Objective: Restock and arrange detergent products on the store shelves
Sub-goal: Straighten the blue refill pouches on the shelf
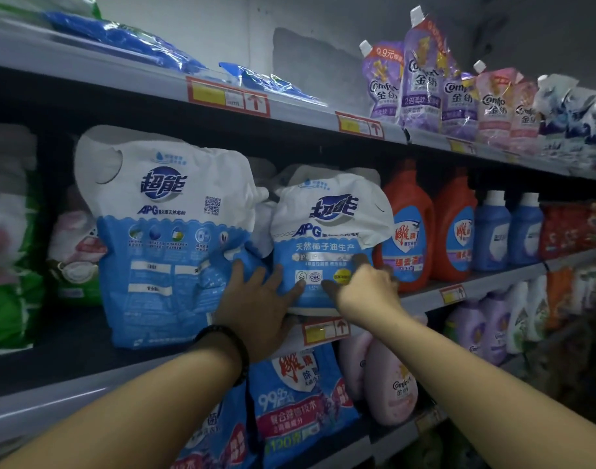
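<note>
- I found both hands on one blue-and-white detergent pouch (pixel 327 245) standing at the centre of the frame, on the middle shelf (pixel 475 289) at its front edge.
- The left hand (pixel 256 309), a dark bracelet (pixel 227 346) at its wrist, lay spread against the pouch's lower left corner, fingers open and pressing on it rather than closed around it.
- The right hand (pixel 364 286) met the pouch's lower right face with fingers curled; I could not tell whether it pinched the pouch or only pushed it.
- A larger pouch (pixel 168 238) of the same brand stood just left of it, touching.
- Red detergent bottles (pixel 428 228) stood immediately right, blue bottles (pixel 508 231) beyond them.
- Purple and pink softener pouches (pixel 442 86) lined the top shelf (pixel 289 110) at upper right.
</note>
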The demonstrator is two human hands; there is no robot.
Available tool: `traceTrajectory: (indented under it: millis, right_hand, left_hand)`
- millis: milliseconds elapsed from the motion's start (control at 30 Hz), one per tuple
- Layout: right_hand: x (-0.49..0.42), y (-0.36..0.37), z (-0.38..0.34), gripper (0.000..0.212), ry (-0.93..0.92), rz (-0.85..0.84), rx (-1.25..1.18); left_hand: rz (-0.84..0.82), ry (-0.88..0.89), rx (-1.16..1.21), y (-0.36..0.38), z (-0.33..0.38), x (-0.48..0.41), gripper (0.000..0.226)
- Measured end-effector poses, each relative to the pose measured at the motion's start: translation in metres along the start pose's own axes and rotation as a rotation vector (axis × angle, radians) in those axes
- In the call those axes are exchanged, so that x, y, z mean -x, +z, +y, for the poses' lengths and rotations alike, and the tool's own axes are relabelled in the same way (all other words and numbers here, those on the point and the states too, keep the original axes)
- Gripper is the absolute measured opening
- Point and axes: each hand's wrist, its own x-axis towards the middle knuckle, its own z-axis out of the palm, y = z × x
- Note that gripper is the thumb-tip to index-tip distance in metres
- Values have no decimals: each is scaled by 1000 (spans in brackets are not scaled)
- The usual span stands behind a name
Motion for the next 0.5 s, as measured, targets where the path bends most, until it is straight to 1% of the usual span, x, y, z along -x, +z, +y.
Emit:
traceTrajectory:
  millis: [67,133,233,300,400,467,500]
  right_hand:
    - [-12,6,9,72,-14,54,-4]
    - [-27,11,17,72,3,66,-24]
    - [-48,10,23,71,34,-22,-42]
    - [-59,10,27,80,-5,-75,-85]
    - [-67,3,36,97,-77,-99,-147]
    - [-74,-4,42,108,-66,-146,-69]
    - [-79,-6,42,116,-46,-189,-22]
  left_hand:
    - [-36,-30,15,-4,1,-7,64]
    - [-75,-30,-2,-6,1,-13,60]
    - [-98,-33,-39,-2,4,-20,56]
    - [-98,-40,-39,-2,4,-21,57]
    - [-101,-28,12,-12,3,-26,61]
    - [-99,-6,132,-16,-1,-34,47]
    - [-88,-21,243,-17,-3,-38,39]
